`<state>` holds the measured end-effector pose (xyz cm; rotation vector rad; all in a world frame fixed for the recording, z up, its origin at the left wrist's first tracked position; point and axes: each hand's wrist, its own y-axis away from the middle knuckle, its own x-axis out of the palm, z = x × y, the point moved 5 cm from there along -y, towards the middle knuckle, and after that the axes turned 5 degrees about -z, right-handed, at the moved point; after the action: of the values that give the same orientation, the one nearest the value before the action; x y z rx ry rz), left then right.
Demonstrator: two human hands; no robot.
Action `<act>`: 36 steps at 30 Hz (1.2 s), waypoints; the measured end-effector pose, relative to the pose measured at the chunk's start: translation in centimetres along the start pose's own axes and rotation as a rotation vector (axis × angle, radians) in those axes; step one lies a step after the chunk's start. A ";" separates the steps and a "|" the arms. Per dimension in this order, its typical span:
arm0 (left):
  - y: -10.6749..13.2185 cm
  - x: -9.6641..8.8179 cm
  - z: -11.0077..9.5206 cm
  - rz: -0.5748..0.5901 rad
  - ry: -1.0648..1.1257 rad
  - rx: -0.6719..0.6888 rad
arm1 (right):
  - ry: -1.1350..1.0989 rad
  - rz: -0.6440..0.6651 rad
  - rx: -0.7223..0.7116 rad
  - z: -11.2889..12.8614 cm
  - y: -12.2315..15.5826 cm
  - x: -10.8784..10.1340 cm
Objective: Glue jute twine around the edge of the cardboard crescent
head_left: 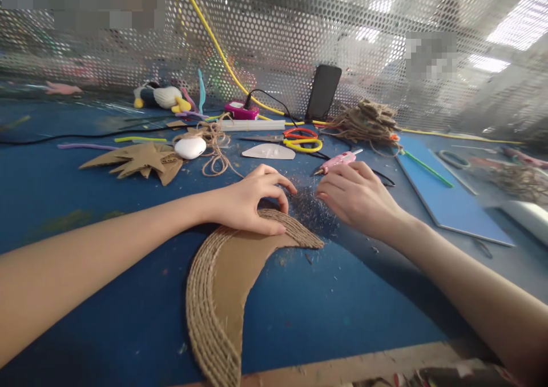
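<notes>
Blue table (342,295): left hand (248,204) on cardboard crescent (231,273)

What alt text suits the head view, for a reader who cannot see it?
The left hand rests on a brown cardboard crescent edged with jute twine, on a blue table; the right hand is close beside it. A pink glue gun and orange-yellow scissors lie behind.

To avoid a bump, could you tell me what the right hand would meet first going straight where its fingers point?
Probably the left hand: the right hand points leftward at its fingertips across a short gap, beside the twine-wrapped cardboard crescent; depth is uncertain.
</notes>
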<state>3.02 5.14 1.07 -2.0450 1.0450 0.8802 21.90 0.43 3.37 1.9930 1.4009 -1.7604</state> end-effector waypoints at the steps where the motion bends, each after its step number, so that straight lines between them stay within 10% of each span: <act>1: 0.0 0.0 0.0 0.000 0.000 0.003 | -0.065 -0.026 0.049 -0.1 0.0 -0.2; 10: 0.0 -0.1 -0.1 -0.017 -0.004 0.041 | -1.052 0.065 0.383 1.8 0.4 -0.1; 22: -0.1 0.1 0.0 -0.020 -0.009 0.026 | -1.611 -0.002 0.608 1.5 0.1 0.4; 27: 0.0 0.0 0.0 -0.011 -0.004 0.017 | -1.238 -0.080 0.576 -0.5 0.8 -0.5; 36: 0.1 -0.3 -0.4 0.026 0.040 0.035 | -0.418 0.014 -0.007 1.0 0.7 -1.2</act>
<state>2.90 4.91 1.53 -2.0319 1.1037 0.8313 21.80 -1.27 3.78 1.5037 1.2456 -2.0093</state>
